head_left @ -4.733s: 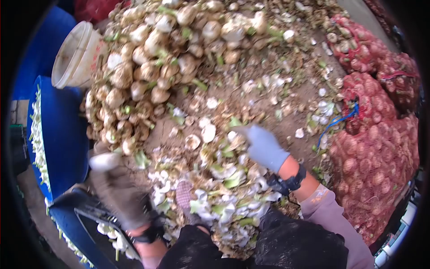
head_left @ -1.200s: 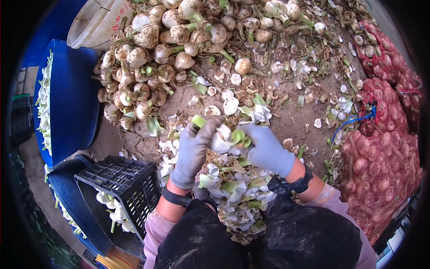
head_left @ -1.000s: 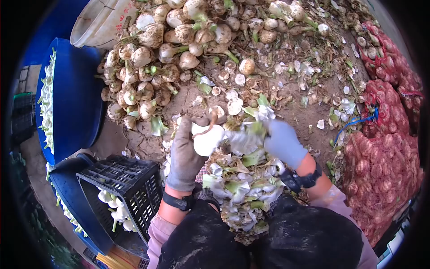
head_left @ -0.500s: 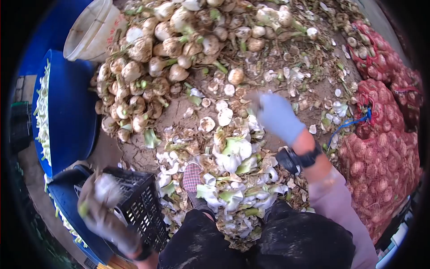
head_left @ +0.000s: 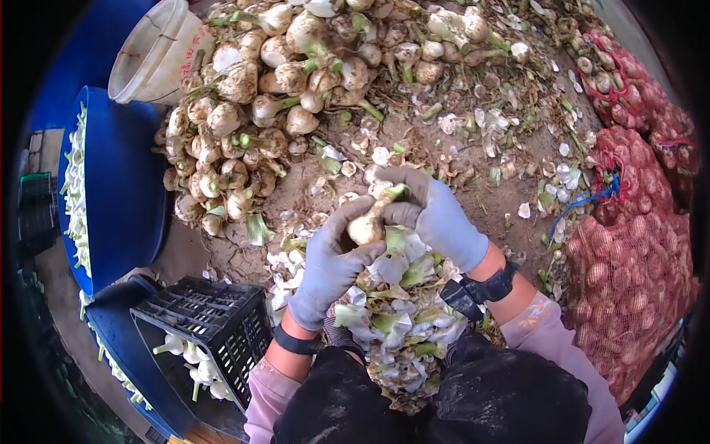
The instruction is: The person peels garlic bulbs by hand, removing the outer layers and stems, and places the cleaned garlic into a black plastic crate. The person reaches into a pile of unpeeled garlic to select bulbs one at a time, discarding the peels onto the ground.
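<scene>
Left fingers curl round a garlic bulb (head_left: 366, 229) at mid-frame; right fingers pinch its green stem. The gloved left hand (head_left: 330, 259) and right hand (head_left: 414, 201) meet above peeled skins (head_left: 392, 325), the black crate (head_left: 211, 318) lower left.

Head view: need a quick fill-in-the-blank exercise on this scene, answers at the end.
1. The left hand holds a garlic bulb, and the right hand is at its green ____.
2. Both hands wear ____.
3. The crate near the person's left knee is coloured ____.
4. The cord trailing from a red net sack is coloured ____.

Missing words: stem; gloves; black; blue.
</scene>
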Demonstrator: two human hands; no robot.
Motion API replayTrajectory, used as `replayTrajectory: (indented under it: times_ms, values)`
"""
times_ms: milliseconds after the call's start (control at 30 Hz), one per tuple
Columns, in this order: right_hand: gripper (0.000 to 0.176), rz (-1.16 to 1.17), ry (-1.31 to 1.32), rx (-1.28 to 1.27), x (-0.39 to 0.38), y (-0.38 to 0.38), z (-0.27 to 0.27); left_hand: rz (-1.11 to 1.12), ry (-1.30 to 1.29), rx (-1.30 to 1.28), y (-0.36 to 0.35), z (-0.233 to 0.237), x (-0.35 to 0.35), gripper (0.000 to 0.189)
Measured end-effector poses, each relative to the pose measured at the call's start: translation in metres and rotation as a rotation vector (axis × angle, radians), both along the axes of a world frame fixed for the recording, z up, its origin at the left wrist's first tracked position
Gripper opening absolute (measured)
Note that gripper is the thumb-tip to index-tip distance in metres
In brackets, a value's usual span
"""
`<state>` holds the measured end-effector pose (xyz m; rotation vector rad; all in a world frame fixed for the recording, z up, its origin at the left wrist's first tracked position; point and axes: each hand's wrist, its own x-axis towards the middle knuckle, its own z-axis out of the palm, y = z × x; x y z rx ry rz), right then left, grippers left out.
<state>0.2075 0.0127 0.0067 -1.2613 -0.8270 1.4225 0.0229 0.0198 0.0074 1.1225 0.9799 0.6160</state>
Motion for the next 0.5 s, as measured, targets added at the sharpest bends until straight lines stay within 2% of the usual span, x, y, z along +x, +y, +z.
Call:
replayTrajectory:
  times_ms: [33, 100, 133, 167, 233, 300, 367, 400, 500]
  values:
    - [0.026, -0.011, -0.005, -0.003, 0.006, -0.003, -0.005, 0.048, -0.046, -0.062, 0.000, 0.006, 0.005, 0.060]
    - [0.033, 0.181, 0.443, -0.367, 0.020, -0.008, -0.020, 0.026, -0.024, -0.046, 0.000, 0.010, 0.009, 0.063]
    - [0.040, 0.423, -0.502, -0.162, 0.017, -0.008, -0.013, 0.015, 0.008, -0.034, -0.002, 0.010, 0.009, 0.066]
    - [0.040, 0.424, -0.496, -0.170, 0.013, -0.010, -0.013, 0.013, 0.011, -0.043, -0.004, 0.007, 0.007, 0.066]
    - [0.045, 0.332, -0.421, -0.131, 0.003, -0.013, -0.013, -0.039, 0.234, 0.113, -0.009, 0.000, -0.001, 0.065]
    - [0.039, 0.346, -0.438, -0.138, -0.002, -0.016, -0.009, -0.022, 0.260, 0.181, -0.012, -0.003, -0.003, 0.066]
    - [0.031, 0.266, -0.083, -0.167, -0.008, -0.017, -0.011, -0.005, 0.293, 0.358, -0.013, -0.003, -0.001, 0.065]
    - [0.024, 0.295, 0.033, -0.346, -0.002, -0.020, -0.006, 0.118, 0.160, 0.112, -0.015, 0.000, 0.004, 0.065]
    - [0.022, 0.255, 0.143, -0.444, 0.003, -0.021, 0.007, 0.066, 0.079, 0.028, -0.012, 0.004, 0.003, 0.063]
